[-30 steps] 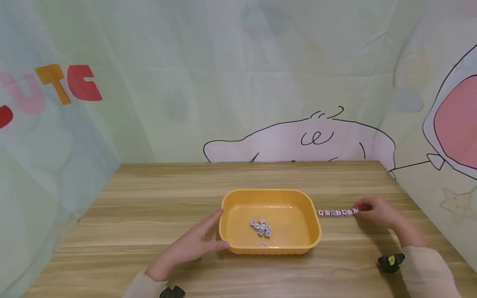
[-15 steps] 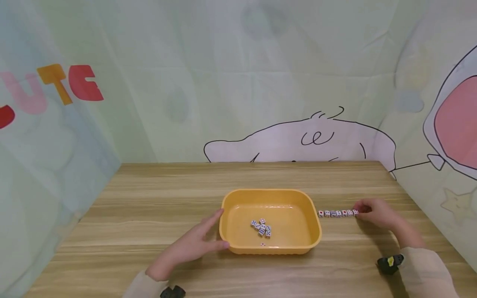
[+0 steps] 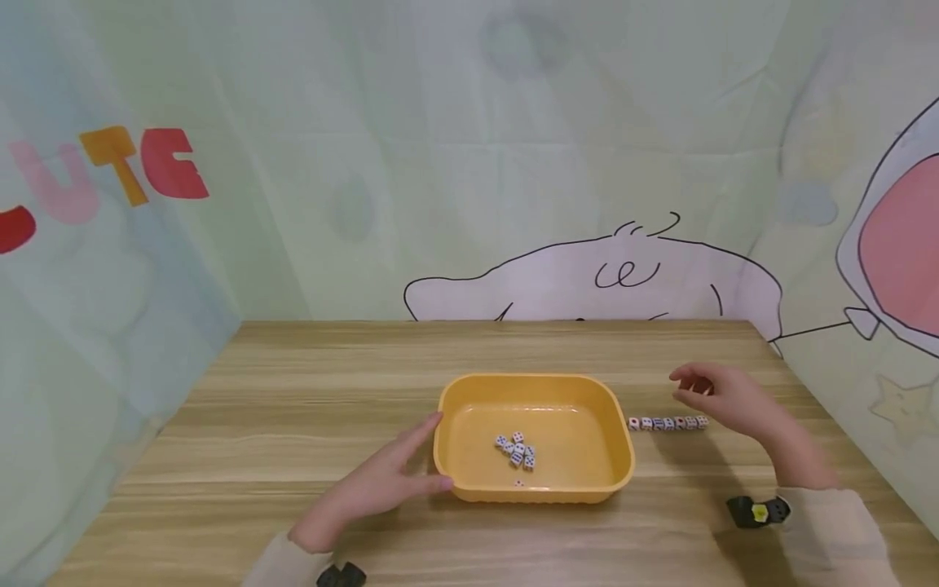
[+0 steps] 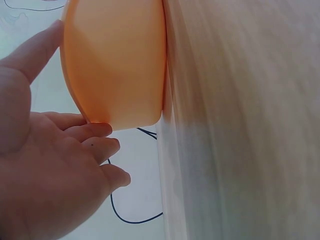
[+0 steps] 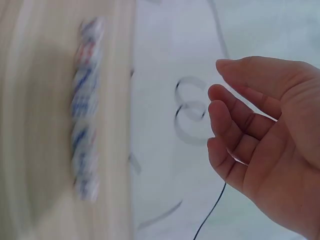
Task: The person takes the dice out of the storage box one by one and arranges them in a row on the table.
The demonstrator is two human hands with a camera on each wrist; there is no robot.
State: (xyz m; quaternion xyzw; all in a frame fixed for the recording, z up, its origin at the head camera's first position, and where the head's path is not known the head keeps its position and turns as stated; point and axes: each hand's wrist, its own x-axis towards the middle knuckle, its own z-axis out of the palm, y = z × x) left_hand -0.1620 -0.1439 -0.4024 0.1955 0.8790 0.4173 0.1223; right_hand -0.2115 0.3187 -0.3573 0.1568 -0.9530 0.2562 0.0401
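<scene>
A yellow-orange tray (image 3: 619, 456) sits mid-table with several white dice (image 3: 517, 449) bunched on its floor. My left hand (image 3: 381, 481) rests open against the tray's left wall (image 4: 115, 60), fingers straight. To the right of the tray a straight row of dice (image 3: 667, 422) lies on the wood, blurred in the right wrist view as a row of dice (image 5: 84, 110). My right hand (image 3: 715, 395) hovers just above and behind the row's right end, fingers loosely curled and holding nothing (image 5: 260, 130).
The wooden table (image 3: 293, 383) is fenced at the back and sides by a pale printed backdrop (image 3: 513, 163). The table's right edge (image 3: 844, 424) runs close to my right hand. Black wrist cameras (image 3: 756, 512) sit on both sleeves.
My right hand let go of the die at the row's right end and lifted up and slightly left. The left hand and tray stayed put.
</scene>
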